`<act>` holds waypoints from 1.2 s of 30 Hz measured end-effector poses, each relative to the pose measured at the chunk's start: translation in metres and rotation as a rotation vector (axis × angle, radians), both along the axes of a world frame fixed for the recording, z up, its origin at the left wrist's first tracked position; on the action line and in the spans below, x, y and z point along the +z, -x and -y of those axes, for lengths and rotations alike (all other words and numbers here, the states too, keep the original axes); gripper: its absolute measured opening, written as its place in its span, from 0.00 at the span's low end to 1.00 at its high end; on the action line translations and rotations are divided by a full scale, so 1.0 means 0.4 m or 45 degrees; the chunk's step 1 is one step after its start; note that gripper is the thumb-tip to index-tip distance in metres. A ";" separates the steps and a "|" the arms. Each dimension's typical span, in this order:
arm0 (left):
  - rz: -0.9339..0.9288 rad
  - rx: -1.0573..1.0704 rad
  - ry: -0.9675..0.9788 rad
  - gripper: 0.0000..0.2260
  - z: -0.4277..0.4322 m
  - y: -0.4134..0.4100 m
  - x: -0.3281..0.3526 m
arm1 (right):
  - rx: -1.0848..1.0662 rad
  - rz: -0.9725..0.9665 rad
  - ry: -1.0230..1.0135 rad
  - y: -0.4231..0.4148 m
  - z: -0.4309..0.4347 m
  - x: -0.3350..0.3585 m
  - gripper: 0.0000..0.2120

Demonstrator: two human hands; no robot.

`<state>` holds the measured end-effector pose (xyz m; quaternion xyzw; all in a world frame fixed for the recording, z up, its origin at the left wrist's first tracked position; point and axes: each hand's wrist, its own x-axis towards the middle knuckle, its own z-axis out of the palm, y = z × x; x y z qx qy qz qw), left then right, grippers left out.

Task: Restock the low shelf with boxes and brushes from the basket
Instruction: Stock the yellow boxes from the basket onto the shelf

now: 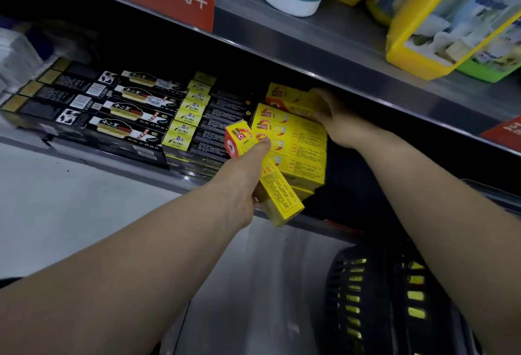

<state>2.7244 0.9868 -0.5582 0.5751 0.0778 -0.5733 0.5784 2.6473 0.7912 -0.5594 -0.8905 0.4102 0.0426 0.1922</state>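
Handling these should be easy imo: the yellow box (282, 196) in the left hand (245, 182) is thin printed card, so probably light and stiff enough along its length but easy to dent at the corners. I'd hold it across the long flat sides, not by the end flaps. Left fingers are wrapped round it with the thumb lying along the top, and the box is tilted in the air just in front of the low shelf (98, 154); there might be a second box tucked in the same grip, can't tell for sure. The right hand (332, 120) is reaching in under the upper shelf (310, 44), fingers curled on the end of the top box (290, 97) of the yellow stack (301, 154), though it's a bit blurry. The boxes are long, yellow with a red end and small print. Black boxes (98, 106) fill the shelf to the left. The basket (363, 298) sits down low on the right, with more yellow showing through its slots.
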 end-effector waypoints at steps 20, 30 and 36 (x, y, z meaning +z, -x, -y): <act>0.016 0.051 0.008 0.15 0.022 0.000 -0.018 | 0.354 0.089 -0.428 -0.012 -0.107 0.070 0.20; 0.770 -0.420 0.228 0.18 0.011 0.030 0.010 | 0.137 0.381 -0.368 0.079 -0.200 0.116 0.15; 2.020 -1.266 -0.034 0.28 -0.017 0.026 -0.023 | -0.030 0.021 0.192 0.055 -0.101 0.084 0.23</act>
